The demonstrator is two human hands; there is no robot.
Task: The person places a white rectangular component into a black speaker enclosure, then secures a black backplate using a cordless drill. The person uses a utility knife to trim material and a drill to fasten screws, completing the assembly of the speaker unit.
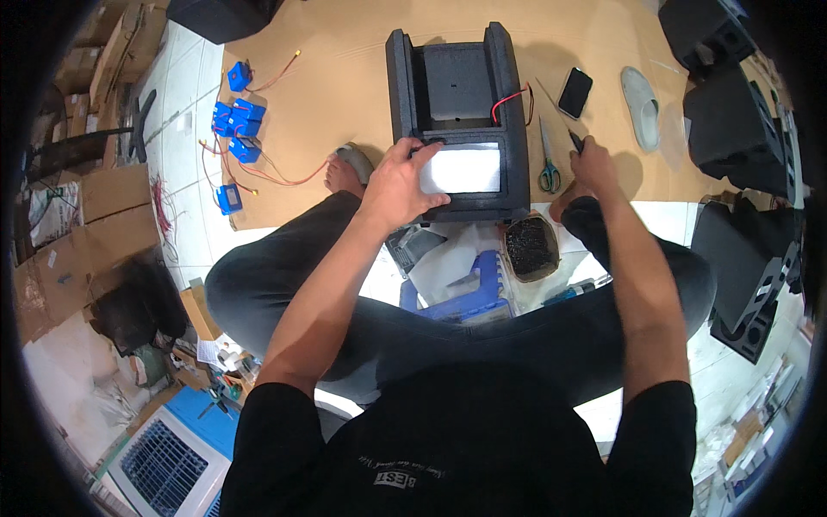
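A black box-shaped housing point(401, 86) with an open upper bay lies in front of me on cardboard. Against its near half rests a shiny silver rectangular panel point(463, 169). My left hand point(398, 185) grips the left side of this panel, thumb and fingers along its edges. Red and black wires point(510, 103) come out of the housing's right side. My right hand point(593, 168) is closed around a slim dark tool point(575, 140) whose kind I cannot make out. Just left of that hand lie scissors point(549, 172) with dark teal handles; farther off is a phone point(575, 93).
Several blue battery packs point(239, 118) with red leads lie at the left on the cardboard sheet point(319, 95). A grey slipper point(641, 110) is at the right, beside black housings point(732, 142). A tub of dark screws point(531, 247) and a blue case point(465, 302) sit between my legs.
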